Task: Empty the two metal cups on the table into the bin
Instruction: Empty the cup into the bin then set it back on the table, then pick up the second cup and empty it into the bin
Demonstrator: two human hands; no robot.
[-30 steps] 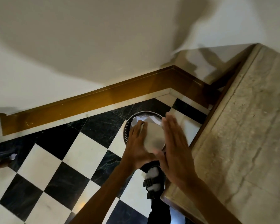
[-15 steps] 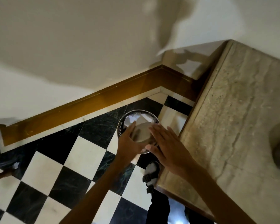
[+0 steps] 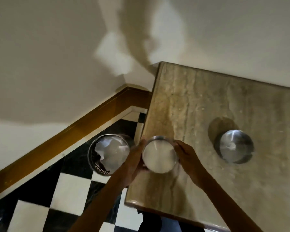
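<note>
I see both hands, left and right, gripping first cup above worktop edge. Next, I guess: set down, grab second cup, tip into bin.

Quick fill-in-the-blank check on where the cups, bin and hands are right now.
1. The held cup is gripped by ____ hands.
2. The bin stands on the floor to the ____ of the table.
3. The other cup stands on the table, touched by ____ hand.
4. The bin holds crumpled white ____.

Missing words: both; left; neither; paper
</note>
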